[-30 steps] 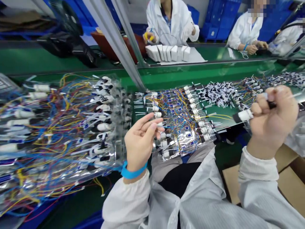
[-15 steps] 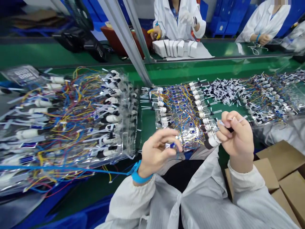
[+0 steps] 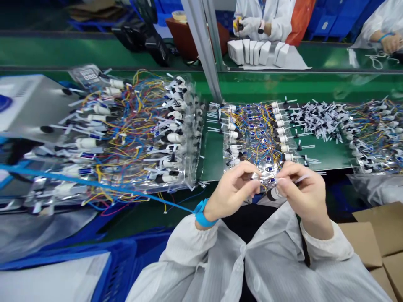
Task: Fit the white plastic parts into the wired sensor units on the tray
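Note:
My left hand [image 3: 234, 191] and my right hand [image 3: 302, 188] meet at the near edge of the green bench. The right hand is closed round a small black and white cylinder part [image 3: 273, 193] with a thin white strip sticking out to the right. The left hand pinches a tiny piece right beside it; what it holds is too small to name. Just beyond the fingers lies a clear tray [image 3: 256, 138] of the same parts with coloured wires. A blue band [image 3: 201, 214] circles my left wrist, with a blue cord running off to the left.
A big clear tray of wired parts [image 3: 132, 134] fills the left. A heap of loose black and white parts [image 3: 317, 119] and another tray [image 3: 374, 134] lie right. Cardboard boxes [image 3: 371, 235] sit lower right, a metal post [image 3: 204, 46] rises ahead. People in white coats work across the bench beside white boxes [image 3: 258, 52].
My right hand came in from the far right with the cylinder part. My left hand closed and both hands now meet in front of me. The view has shifted left.

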Action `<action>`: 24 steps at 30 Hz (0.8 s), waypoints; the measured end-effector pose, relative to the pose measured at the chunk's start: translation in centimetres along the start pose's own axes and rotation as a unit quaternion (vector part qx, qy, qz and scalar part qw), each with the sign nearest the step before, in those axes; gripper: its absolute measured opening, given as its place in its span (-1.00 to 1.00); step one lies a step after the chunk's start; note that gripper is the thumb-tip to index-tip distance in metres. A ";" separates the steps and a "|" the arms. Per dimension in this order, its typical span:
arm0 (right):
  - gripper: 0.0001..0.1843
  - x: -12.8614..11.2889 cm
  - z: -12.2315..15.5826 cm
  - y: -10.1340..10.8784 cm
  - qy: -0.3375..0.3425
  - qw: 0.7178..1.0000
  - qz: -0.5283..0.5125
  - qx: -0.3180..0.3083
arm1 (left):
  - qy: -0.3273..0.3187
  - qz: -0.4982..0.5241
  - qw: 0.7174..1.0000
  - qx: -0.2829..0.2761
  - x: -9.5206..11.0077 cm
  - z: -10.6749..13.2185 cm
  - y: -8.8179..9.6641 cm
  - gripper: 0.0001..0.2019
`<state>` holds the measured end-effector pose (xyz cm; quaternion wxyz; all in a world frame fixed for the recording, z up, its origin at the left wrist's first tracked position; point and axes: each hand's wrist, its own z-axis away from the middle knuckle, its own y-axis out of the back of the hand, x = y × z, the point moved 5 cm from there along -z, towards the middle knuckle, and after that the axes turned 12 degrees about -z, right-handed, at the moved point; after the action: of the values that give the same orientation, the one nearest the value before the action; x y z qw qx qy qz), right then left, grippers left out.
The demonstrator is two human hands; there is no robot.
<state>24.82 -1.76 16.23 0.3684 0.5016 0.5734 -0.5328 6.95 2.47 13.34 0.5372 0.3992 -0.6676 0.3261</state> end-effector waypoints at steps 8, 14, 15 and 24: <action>-0.92 -0.1 -0.3 -2.3 0.056 0.993 0.092 -0.056 | -0.108 -0.126 0.977 0.134 1.1 0.1 1.4 -0.79; -0.91 0.8 -0.2 -2.2 0.041 0.996 0.059 -0.060 | -0.132 -0.107 0.976 0.133 1.1 -0.1 1.3 -0.80; -0.91 1.0 -0.2 -2.1 0.034 0.997 0.051 -0.056 | -0.131 -0.101 0.977 0.137 1.1 -0.1 1.4 -0.79; -0.93 2.1 -0.2 -2.3 0.010 0.997 0.035 -0.063 | -0.145 -0.113 0.974 0.132 1.0 -0.1 1.7 -0.82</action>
<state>22.09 -1.03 14.80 0.4112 0.5027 0.5917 -0.4775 5.44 3.17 14.33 0.4107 0.5827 -0.6396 0.2875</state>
